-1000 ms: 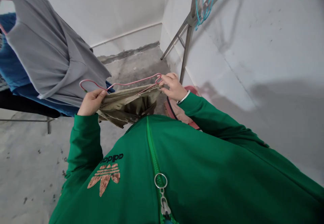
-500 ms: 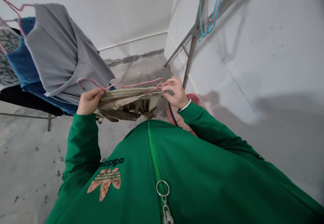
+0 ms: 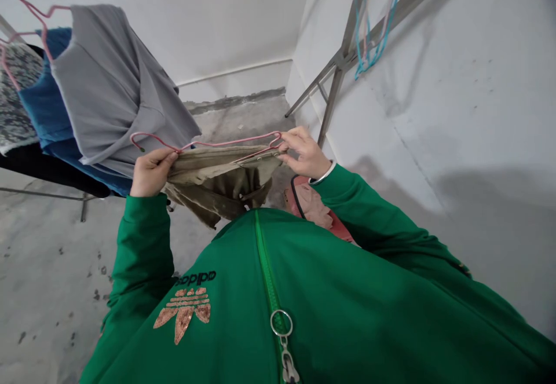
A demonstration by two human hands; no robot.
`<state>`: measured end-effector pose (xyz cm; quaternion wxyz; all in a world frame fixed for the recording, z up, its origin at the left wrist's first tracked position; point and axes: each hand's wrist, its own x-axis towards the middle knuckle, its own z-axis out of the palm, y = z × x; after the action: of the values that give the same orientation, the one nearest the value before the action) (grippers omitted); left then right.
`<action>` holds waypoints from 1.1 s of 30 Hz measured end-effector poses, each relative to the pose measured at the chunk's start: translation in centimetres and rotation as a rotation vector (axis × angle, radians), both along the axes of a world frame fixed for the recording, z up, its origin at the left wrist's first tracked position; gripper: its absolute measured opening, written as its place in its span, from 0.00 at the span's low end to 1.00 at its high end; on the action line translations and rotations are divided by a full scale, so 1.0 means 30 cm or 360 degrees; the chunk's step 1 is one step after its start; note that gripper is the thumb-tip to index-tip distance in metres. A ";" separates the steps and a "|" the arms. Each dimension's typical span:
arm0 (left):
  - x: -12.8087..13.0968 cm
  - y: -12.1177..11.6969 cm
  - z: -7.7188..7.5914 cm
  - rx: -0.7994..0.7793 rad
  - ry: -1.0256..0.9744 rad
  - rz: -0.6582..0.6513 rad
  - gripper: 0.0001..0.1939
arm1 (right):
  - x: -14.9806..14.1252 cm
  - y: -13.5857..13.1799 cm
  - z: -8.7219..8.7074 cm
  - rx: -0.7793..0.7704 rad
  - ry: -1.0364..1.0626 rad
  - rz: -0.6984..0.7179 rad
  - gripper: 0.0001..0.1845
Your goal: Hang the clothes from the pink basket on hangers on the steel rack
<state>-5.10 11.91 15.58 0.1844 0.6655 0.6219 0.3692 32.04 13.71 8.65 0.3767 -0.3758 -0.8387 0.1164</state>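
Green sleeves (image 3: 143, 245) reached out below me as I watched from far away through the head camera. My left hand (image 3: 152, 172) was clenched around one end of a pink wire hanger (image 3: 204, 142) and the edge of a khaki cloth garment (image 3: 217, 167). My right hand (image 3: 306, 153) pinched the other end of the hanger and the cloth with its fingers. The hanger wire lay along the top of the garment, and the soft cloth drooped down between my hands, just above my chest.

To the left, a grey cloth top (image 3: 117, 88) hung by a blue cloth garment (image 3: 43, 88), close to my left hand. To the right, a red plastic basin (image 3: 336, 225) sat on the floor beside my right arm. Past it, a grey metal stand (image 3: 334, 77) with light blue wire hangers (image 3: 369, 25) leaned near a white wall (image 3: 434, 83).
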 end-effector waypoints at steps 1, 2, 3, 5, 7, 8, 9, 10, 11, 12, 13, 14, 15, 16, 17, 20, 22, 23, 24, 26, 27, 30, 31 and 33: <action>-0.001 0.013 -0.017 0.0070 -0.0013 0.0016 0.12 | 0.002 0.004 0.003 -0.0014 -0.0004 0.0065 0.25; -0.001 0.024 -0.034 0.0137 -0.0011 0.0027 0.12 | 0.003 0.007 0.003 -0.0017 -0.0014 0.0116 0.25; 0.000 0.034 -0.048 0.0209 0.0013 0.0043 0.12 | 0.004 0.010 0.002 -0.0003 -0.0031 0.0152 0.26; 0.000 0.047 -0.065 0.0332 0.0130 0.0087 0.12 | 0.002 0.011 -0.001 0.0042 -0.0104 0.0194 0.25; -0.003 0.049 -0.062 0.0391 0.0287 0.0118 0.13 | 0.000 0.008 -0.001 0.0084 -0.0242 0.0243 0.21; -0.007 0.047 -0.055 0.0395 0.0355 0.0105 0.13 | -0.001 0.006 0.000 0.0095 -0.0323 0.0271 0.20; -0.014 0.044 -0.045 0.0390 0.0409 0.0071 0.13 | 0.000 0.004 0.004 0.0098 -0.0398 0.0290 0.19; -0.022 0.040 -0.034 0.0389 0.0447 0.0023 0.14 | 0.001 0.003 0.008 0.0097 -0.0453 0.0297 0.20; -0.031 0.037 -0.024 0.0402 0.0479 -0.0022 0.14 | 0.003 0.002 0.013 0.0093 -0.0481 0.0285 0.20; -0.041 0.035 -0.016 0.0427 0.0515 -0.0052 0.15 | 0.006 0.001 0.018 0.0083 -0.0487 0.0260 0.20; -0.049 0.034 -0.010 0.0468 0.0553 -0.0053 0.16 | 0.009 0.001 0.021 0.0069 -0.0475 0.0231 0.20; -0.055 0.034 -0.006 0.0518 0.0587 -0.0023 0.16 | 0.011 0.001 0.022 0.0052 -0.0449 0.0209 0.20; -0.058 0.034 -0.006 0.0573 0.0606 0.0027 0.16 | 0.012 0.001 0.020 0.0031 -0.0409 0.0196 0.21; -0.058 0.035 -0.008 0.0622 0.0602 0.0081 0.16 | 0.013 0.001 0.014 0.0007 -0.0359 0.0189 0.22; -0.055 0.035 -0.011 0.0657 0.0570 0.0126 0.15 | 0.012 0.000 0.006 -0.0018 -0.0299 0.0187 0.24; -0.041 0.029 -0.020 0.0650 0.0395 0.0145 0.14 | 0.005 -0.003 -0.022 -0.0085 -0.0125 0.0180 0.28; -0.041 0.022 -0.021 0.0596 0.0345 0.0089 0.13 | 0.000 -0.003 -0.031 -0.0102 -0.0069 0.0157 0.27; -0.046 0.018 -0.021 0.0571 0.0360 0.0053 0.13 | -0.002 -0.001 -0.031 -0.0107 -0.0058 0.0129 0.27; -0.052 0.015 -0.019 0.0549 0.0402 0.0018 0.13 | -0.003 0.002 -0.027 -0.0113 -0.0055 0.0087 0.27; -0.067 0.013 -0.018 0.0518 0.0569 -0.0030 0.13 | -0.003 0.011 -0.012 -0.0125 -0.0067 -0.0017 0.28; -0.071 0.013 -0.017 0.0513 0.0686 -0.0036 0.13 | -0.003 0.017 -0.003 -0.0126 -0.0080 -0.0061 0.28; -0.055 0.014 -0.021 0.0519 0.1048 0.0019 0.13 | -0.002 0.031 0.025 -0.0053 -0.0093 -0.0096 0.25; -0.040 0.012 -0.023 0.0516 0.1130 0.0043 0.14 | -0.003 0.031 0.035 -0.0014 -0.0077 -0.0072 0.24; 0.000 0.008 -0.026 0.0483 0.1207 0.0065 0.14 | -0.009 0.022 0.060 0.0039 -0.0020 0.0042 0.23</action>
<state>-5.09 12.14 14.79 -0.1658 0.7616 0.5974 0.1886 31.77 14.36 10.46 0.3744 -0.3608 -0.8473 0.1087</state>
